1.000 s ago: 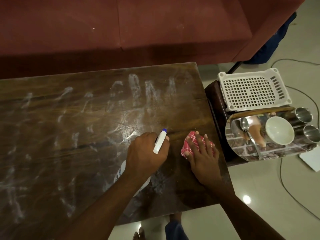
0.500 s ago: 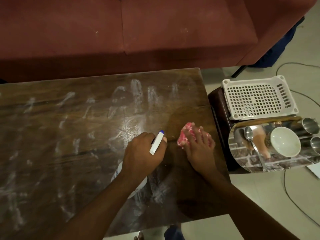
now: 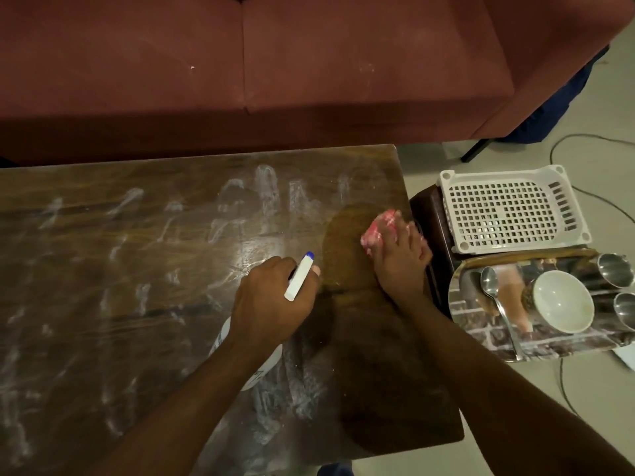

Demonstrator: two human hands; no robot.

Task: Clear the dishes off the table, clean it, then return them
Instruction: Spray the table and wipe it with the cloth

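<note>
Left hand (image 3: 271, 304): grips white spray bottle (image 3: 299, 280) over streaked table (image 3: 137, 269); right hand (image 3: 400, 266): fingers spread, pressing pink cloth (image 3: 379, 231) near table's right edge; bowl (image 3: 561, 305), spoon (image 3: 494, 297), tumblers (image 3: 615, 269): on steel plate (image 3: 474, 338) beside table.

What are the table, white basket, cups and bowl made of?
Table: likely varnished wood, grain under glare.
Basket: white moulded plastic, matte, grid holes.
Cups: polished steel, mirror reflections.
Bowl: smooth white, ceramic or melamine, can't tell.
</note>
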